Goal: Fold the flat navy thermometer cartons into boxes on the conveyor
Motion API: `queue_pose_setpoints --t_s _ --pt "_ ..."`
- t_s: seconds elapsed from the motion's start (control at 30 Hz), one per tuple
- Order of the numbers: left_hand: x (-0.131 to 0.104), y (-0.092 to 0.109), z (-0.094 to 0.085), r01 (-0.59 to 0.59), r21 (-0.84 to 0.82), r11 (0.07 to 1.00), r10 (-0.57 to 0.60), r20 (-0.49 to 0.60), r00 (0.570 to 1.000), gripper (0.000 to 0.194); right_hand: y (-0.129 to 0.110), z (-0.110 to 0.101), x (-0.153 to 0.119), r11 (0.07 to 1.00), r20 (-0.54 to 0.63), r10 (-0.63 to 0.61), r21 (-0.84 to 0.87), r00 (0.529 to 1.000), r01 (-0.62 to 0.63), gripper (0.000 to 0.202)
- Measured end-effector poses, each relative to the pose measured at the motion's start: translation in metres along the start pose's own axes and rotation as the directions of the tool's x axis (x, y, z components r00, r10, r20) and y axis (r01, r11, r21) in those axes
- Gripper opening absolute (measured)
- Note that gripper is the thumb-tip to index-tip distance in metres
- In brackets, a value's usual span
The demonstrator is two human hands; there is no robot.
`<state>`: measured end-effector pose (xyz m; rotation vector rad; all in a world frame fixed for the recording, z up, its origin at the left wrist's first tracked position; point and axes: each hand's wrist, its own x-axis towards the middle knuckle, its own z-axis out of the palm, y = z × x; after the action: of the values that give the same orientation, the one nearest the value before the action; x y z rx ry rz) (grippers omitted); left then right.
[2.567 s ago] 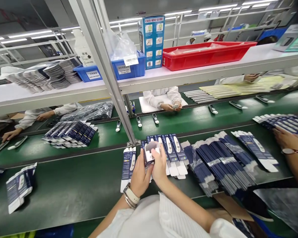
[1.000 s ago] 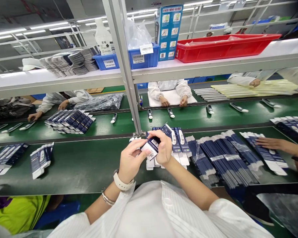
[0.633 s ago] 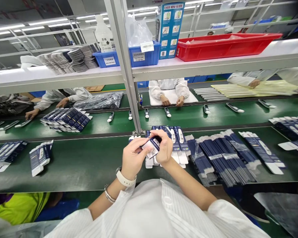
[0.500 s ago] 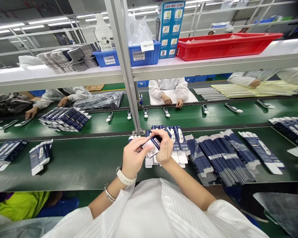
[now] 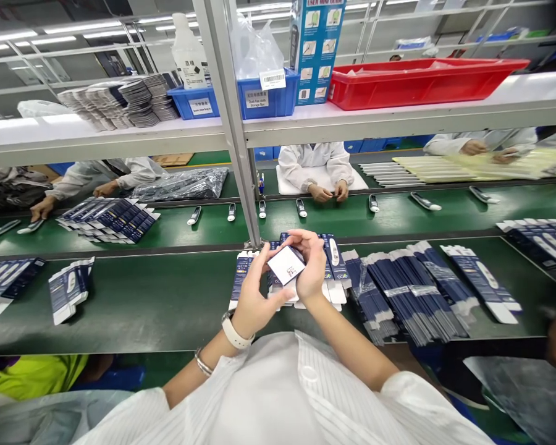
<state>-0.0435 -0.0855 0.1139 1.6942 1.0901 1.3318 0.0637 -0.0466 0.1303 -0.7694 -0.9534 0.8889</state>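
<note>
My right hand (image 5: 311, 269) is wrapped around the side of a small cardboard box (image 5: 285, 266), held end-up in front of me. Its white end, printed with a square code, faces me; the rest is mostly hidden by my hands. My left hand (image 5: 254, 296) has its fingers against the box's left side, the thumb lying lower, near the bottom corner. Under and behind my hands, several blue-and-white printed boxes (image 5: 336, 262) lie side by side on the green bench (image 5: 157, 303).
To the right lie banded stacks of flattened cartons (image 5: 412, 290) and a single carton (image 5: 482, 281). Thermometer-like devices (image 5: 301, 208) sit along the conveyor belt (image 5: 347, 217). A metal post (image 5: 234, 123) and shelf (image 5: 389, 117) stand ahead. Opposite, a co-worker's hands (image 5: 328, 191) rest near the belt.
My left thumb has come off the box's end and moved down, so the white coded face shows fully. The devices on the belt have shifted left.
</note>
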Motion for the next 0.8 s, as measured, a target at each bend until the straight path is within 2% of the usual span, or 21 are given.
queue_pose_setpoints --t_s 0.03,0.1,0.17,0.2,0.23,0.3,0.33,0.37,0.4,0.47,0.53,0.63,0.7,0.8 --pt "-0.003 -0.007 0.004 0.007 0.032 0.999 -0.006 -0.010 1.000 0.082 -0.001 0.001 0.003 0.995 0.006 0.085 0.057 0.996 -0.085 0.051" --pt "-0.005 -0.021 0.010 0.040 0.094 0.995 -0.038 -0.024 0.999 0.080 -0.001 -0.001 0.011 0.962 0.033 0.241 0.124 0.970 -0.243 0.053" --pt "-0.001 -0.034 0.010 0.084 0.118 0.990 -0.077 -0.059 0.995 0.068 0.004 -0.011 0.022 0.942 0.049 0.324 0.080 0.945 -0.327 0.052" --pt "0.004 -0.040 0.007 0.112 0.109 0.988 -0.101 -0.106 0.989 0.065 0.009 -0.021 0.028 0.944 0.027 0.329 0.020 0.944 -0.330 0.051" --pt "0.010 -0.047 0.002 0.149 0.086 0.985 -0.132 -0.175 0.976 0.062 0.016 -0.035 0.035 0.947 -0.015 0.316 -0.062 0.949 -0.316 0.049" --pt "0.024 -0.062 -0.012 0.243 -0.003 0.970 -0.231 -0.314 0.921 0.058 0.032 -0.071 0.049 0.920 -0.167 0.247 -0.270 0.955 -0.285 0.047" --pt "0.031 -0.071 -0.018 0.304 -0.052 0.951 -0.302 -0.350 0.887 0.056 0.041 -0.092 0.056 0.870 -0.270 0.208 -0.387 0.940 -0.304 0.047" --pt "0.037 -0.081 -0.023 0.368 -0.092 0.925 -0.376 -0.354 0.856 0.054 0.050 -0.114 0.061 0.781 -0.345 0.215 -0.501 0.914 -0.372 0.048" --pt "0.043 -0.093 -0.026 0.430 -0.113 0.896 -0.442 -0.341 0.830 0.053 0.059 -0.135 0.066 0.652 -0.404 0.257 -0.598 0.878 -0.466 0.050" --pt "0.051 -0.116 -0.023 0.528 -0.110 0.842 -0.535 -0.296 0.791 0.050 0.075 -0.169 0.072 0.542 -0.462 0.324 -0.625 0.826 -0.562 0.054" --pt "0.056 -0.138 -0.010 0.580 -0.086 0.810 -0.579 -0.272 0.768 0.049 0.087 -0.191 0.073 0.478 -0.477 0.403 -0.618 0.781 -0.624 0.054" --pt "0.061 -0.163 0.018 0.619 -0.049 0.784 -0.612 -0.231 0.757 0.047 0.097 -0.203 0.072 0.426 -0.456 0.514 -0.600 0.727 -0.677 0.047" --pt "0.062 -0.174 0.034 0.634 -0.027 0.773 -0.628 -0.173 0.759 0.045 0.098 -0.204 0.072 0.420 -0.422 0.564 -0.593 0.710 -0.687 0.042" --pt "0.061 -0.186 0.045 0.659 -0.011 0.752 -0.657 -0.086 0.749 0.046 0.098 -0.206 0.074 0.446 -0.384 0.567 -0.600 0.729 -0.664 0.038"
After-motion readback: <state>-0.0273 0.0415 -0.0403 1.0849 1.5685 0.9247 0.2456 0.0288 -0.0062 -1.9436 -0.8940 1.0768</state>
